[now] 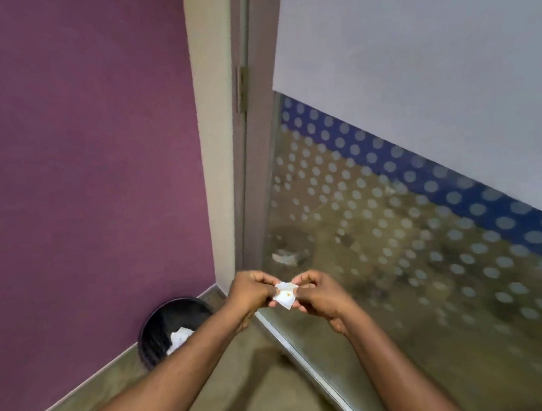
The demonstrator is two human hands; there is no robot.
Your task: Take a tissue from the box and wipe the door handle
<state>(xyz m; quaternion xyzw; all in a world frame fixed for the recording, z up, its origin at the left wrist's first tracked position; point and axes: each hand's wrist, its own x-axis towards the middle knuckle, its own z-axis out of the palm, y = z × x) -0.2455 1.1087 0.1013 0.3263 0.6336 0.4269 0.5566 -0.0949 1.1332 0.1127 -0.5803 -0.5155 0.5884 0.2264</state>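
A small folded white tissue (285, 295) with a brownish spot is pinched between both my hands in front of me, low near the floor. My left hand (251, 290) grips its left edge and my right hand (315, 292) grips its right edge. Both arms reach forward from the bottom of the view. The glass door (428, 188) stands to the right, with frosted dots and a blue band. Neither the door handle nor the tissue box is in view.
A black waste bin (161, 324) with white crumpled paper inside stands on the floor at the foot of the purple wall (74, 159), left of my left arm. The door frame (246, 141) with a hinge rises just behind my hands.
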